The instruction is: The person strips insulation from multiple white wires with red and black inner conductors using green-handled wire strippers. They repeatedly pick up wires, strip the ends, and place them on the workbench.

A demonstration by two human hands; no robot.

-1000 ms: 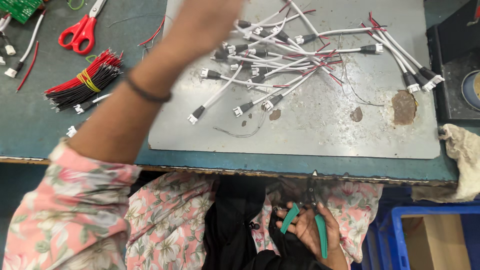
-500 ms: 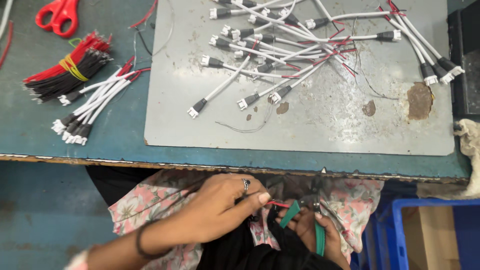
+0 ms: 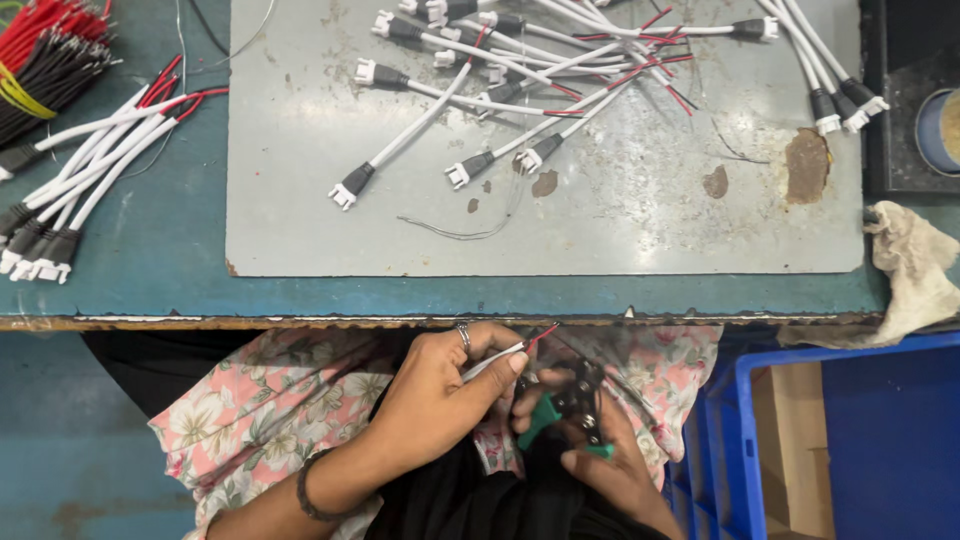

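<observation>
White sheathing marks the cable [image 3: 490, 361] pinched in the left hand [image 3: 440, 385], below the desk's [image 3: 150, 265] front edge, over the lap. Its long axis runs up and right, red leads toward the green-handled pliers [image 3: 565, 410] that the right hand [image 3: 610, 470] grips, just beside. Both hands are closed around their things.
</observation>
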